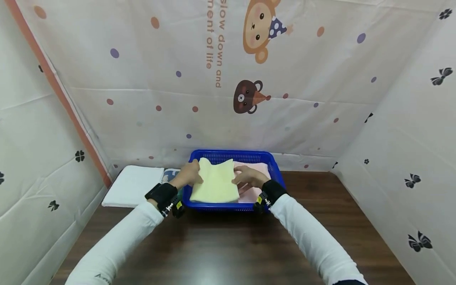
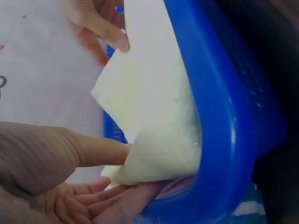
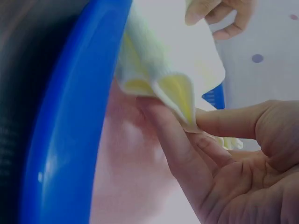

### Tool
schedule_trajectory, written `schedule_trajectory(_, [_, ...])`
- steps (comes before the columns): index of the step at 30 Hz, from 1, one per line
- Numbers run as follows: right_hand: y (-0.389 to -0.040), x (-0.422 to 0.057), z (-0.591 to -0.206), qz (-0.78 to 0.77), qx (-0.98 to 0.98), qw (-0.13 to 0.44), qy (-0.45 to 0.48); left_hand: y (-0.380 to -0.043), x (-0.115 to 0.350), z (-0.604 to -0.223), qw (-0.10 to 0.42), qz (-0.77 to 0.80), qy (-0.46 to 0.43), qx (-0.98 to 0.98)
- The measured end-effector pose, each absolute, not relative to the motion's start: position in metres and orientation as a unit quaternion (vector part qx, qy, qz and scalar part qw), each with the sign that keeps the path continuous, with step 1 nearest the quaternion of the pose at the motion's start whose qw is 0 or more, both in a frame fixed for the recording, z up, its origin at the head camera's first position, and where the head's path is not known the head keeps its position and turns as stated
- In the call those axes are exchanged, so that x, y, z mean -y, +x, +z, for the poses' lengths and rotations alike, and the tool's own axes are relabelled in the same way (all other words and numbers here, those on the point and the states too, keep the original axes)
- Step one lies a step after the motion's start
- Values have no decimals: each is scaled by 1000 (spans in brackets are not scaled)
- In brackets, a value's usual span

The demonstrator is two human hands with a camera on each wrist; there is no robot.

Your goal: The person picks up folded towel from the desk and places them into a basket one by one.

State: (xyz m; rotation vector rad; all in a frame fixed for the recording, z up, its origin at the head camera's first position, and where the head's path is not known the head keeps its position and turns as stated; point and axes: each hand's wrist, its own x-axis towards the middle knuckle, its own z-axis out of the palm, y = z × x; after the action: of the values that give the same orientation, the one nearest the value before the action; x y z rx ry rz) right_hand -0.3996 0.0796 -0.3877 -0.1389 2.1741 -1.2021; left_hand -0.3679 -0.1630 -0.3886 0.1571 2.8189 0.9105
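A pale yellow cloth [image 1: 215, 184] lies between the two hands, in the nine o'clock half of a blue basket [image 1: 221, 206] on the worktop [image 1: 213, 245]. The left hand [image 1: 189, 175] pinches the cloth's nine o'clock edge, thumb above and fingers beneath; the right hand [image 1: 249, 177] pinches the three o'clock edge between thumb and fingers, where the folded layers gape. The cloth thus lies toward three o'clock from the left fingers and toward nine from the right. Both hands touch it, so neither is nearer. It looks almost square, so its long axis cannot be told; the basket's runs from nine to three. A pink cloth [image 1: 263, 168] lies in the basket's three o'clock half, near the right hand. Outside, toward nine o'clock, are a patterned cloth [image 1: 171, 174] and a folded white towel [image 1: 135, 185].
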Motion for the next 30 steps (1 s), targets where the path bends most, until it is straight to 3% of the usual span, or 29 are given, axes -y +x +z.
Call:
schedule_trajectory(7, [-386, -72, -391, -377, -888, 250, -86, -354, 147, -391, -7, 46, 152, -987])
schedule_trajectory(10, [-382, -69, -390, -331, -909, 218, -127, -349, 147, -387, 7, -4, 193, -981])
schedule_trajectory(14, [-378, -65, -388, -281, -925, 202, -155, -344, 157, -380, 91, 19, 216, -972])
schedule_trajectory(18, [-371, -64, -390, -245, -931, 219, -158, -339, 163, -383, 125, 37, 202, -971])
schedule_trajectory(26, [-369, -70, -393, -236, -930, 232, -161, -343, 174, -394, 112, 68, 213, -968])
schedule_trajectory(30, [-364, -87, -381, -243, -929, 208, -186, -349, 199, -399, 39, 176, 223, -958])
